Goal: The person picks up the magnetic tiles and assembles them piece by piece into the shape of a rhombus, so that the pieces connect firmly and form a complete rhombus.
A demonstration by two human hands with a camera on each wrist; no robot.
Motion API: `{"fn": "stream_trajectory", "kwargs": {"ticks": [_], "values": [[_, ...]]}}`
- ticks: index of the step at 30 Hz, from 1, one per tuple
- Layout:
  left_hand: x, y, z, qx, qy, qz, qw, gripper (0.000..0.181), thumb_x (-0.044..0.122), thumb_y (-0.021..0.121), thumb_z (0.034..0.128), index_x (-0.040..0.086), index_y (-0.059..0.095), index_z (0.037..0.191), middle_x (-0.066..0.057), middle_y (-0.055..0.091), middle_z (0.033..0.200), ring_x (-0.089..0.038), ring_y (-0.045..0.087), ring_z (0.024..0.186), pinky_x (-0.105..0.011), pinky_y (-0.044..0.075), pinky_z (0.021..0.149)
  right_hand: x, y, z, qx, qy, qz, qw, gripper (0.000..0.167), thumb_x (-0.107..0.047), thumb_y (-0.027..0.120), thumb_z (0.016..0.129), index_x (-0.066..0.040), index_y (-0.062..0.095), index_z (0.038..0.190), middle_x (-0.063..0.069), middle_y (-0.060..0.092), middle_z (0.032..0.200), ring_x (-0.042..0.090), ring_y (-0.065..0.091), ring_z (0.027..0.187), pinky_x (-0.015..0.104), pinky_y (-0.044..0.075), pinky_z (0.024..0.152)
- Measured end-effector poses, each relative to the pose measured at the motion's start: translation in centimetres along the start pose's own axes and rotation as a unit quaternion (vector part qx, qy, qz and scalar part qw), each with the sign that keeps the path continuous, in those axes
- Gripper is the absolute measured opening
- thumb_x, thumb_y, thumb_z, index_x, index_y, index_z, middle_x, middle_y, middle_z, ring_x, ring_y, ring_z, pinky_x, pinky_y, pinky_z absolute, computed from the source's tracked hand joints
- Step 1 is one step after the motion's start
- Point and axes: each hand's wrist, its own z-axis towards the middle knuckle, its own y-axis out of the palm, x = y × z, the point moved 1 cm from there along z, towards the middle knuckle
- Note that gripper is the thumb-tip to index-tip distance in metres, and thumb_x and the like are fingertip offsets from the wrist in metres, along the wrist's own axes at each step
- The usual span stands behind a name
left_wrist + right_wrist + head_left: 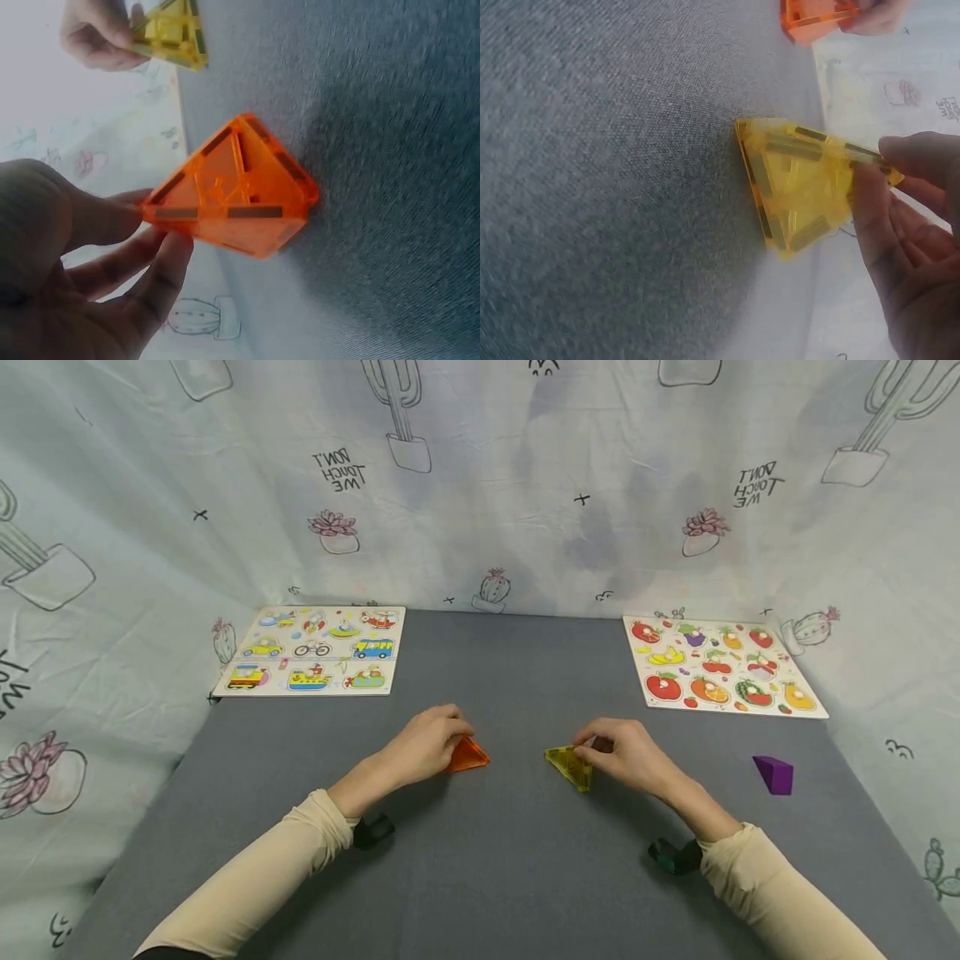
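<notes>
Near the middle of the table, my left hand [429,745] pinches the tip of a see-through orange pyramid [467,755] between thumb and fingers. The left wrist view shows the orange pyramid [232,187] with dark strips along its edges. To its right, my right hand [626,753] pinches the corner of a see-through yellow pyramid [572,767]. In the right wrist view the yellow pyramid [802,184] has the same dark edge strips, with thumb and fingertips at its tip. A gap of table lies between the two pyramids.
A purple wedge-shaped block [775,775] lies on the grey table [495,877] at the right. At the back left is a vehicle picture board [311,652], at the back right a fruit picture board [723,666]. A patterned cloth [480,485] hangs behind.
</notes>
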Motion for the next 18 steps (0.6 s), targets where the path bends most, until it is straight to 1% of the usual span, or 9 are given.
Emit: {"fn": "stream_trajectory", "kwargs": {"ticks": [3, 5, 7, 9, 13, 16, 18], "values": [[-0.24, -0.21, 0.09, -0.001, -0.006, -0.021, 0.9998, 0.017, 0.0, 0.063, 0.0914, 0.003, 0.076, 0.102, -0.007, 0.066, 0.094, -0.019, 0.064, 0.084, -0.029, 0.055, 0.073, 0.2, -0.21, -0.24, -0.022, 0.03, 0.025, 0.999, 0.02, -0.008, 0.069, 0.089, -0.009, 0.073, 0.108, 0.005, 0.071, 0.102, 0.004, 0.065, 0.078, 0.022, 0.053, 0.063], [-0.3, -0.31, 0.08, -0.002, -0.012, -0.027, 0.9996, 0.015, 0.002, 0.065, 0.0908, 0.004, 0.076, 0.1, -0.006, 0.065, 0.091, -0.017, 0.062, 0.081, -0.026, 0.053, 0.071, 0.36, -0.31, -0.34, -0.039, 0.043, 0.034, 0.9977, 0.026, -0.007, 0.07, 0.088, -0.008, 0.071, 0.114, 0.007, 0.069, 0.107, 0.008, 0.068, 0.084, 0.023, 0.055, 0.066], [-0.27, -0.38, 0.11, -0.005, -0.016, -0.031, 0.9994, 0.012, 0.005, 0.067, 0.0905, 0.005, 0.076, 0.098, -0.005, 0.064, 0.088, -0.015, 0.059, 0.078, -0.024, 0.05, 0.068, 0.56, -0.35, -0.45, -0.05, 0.046, 0.032, 0.9972, 0.03, -0.006, 0.071, 0.087, -0.008, 0.069, 0.117, 0.008, 0.068, 0.11, 0.012, 0.069, 0.087, 0.024, 0.055, 0.068], [-0.24, -0.36, 0.17, -0.005, -0.022, -0.035, 0.9991, 0.011, 0.006, 0.068, 0.0903, 0.004, 0.076, 0.097, -0.006, 0.065, 0.088, -0.014, 0.059, 0.077, -0.022, 0.048, 0.066, 0.74, -0.27, -0.52, -0.055, 0.042, 0.026, 0.9973, 0.033, -0.006, 0.073, 0.086, -0.007, 0.068, 0.119, 0.008, 0.067, 0.112, 0.014, 0.068, 0.088, 0.024, 0.055, 0.069], [-0.3, -0.3, 0.31, 0.007, -0.022, -0.038, 0.999, 0.011, 0.007, 0.068, 0.0899, 0.002, 0.076, 0.095, -0.008, 0.067, 0.087, -0.015, 0.06, 0.076, -0.023, 0.049, 0.065, 0.92, -0.07, -0.58, -0.054, 0.024, 0.004, 0.9982, 0.037, -0.008, 0.077, 0.083, -0.006, 0.067, 0.119, 0.007, 0.066, 0.111, 0.012, 0.066, 0.084, 0.023, 0.054, 0.067], [-0.59, -0.4, 0.4, 0.008, -0.018, -0.035, 0.9992, 0.014, 0.005, 0.064, 0.0924, 0.001, 0.075, 0.1, -0.009, 0.068, 0.092, -0.017, 0.063, 0.081, -0.027, 0.053, 0.07, 0.96, -0.05, -0.65, -0.052, 0.011, -0.023, 0.9983, 0.04, -0.008, 0.079, 0.08, -0.007, 0.067, 0.119, 0.005, 0.065, 0.108, 0.014, 0.061, 0.083, 0.023, 0.05, 0.065], [-1.02, -0.49, 0.49, -0.005, -0.016, -0.04, 0.9991, 0.02, -0.003, 0.059, 0.0928, 0.0, 0.073, 0.107, -0.011, 0.068, 0.098, -0.021, 0.065, 0.087, -0.031, 0.055, 0.075, 1.04, -0.1, -0.74, -0.051, 0.009, -0.045, 0.9976, 0.043, -0.01, 0.08, 0.079, -0.007, 0.067, 0.12, 0.005, 0.064, 0.109, 0.017, 0.059, 0.086, 0.026, 0.049, 0.067]]}}
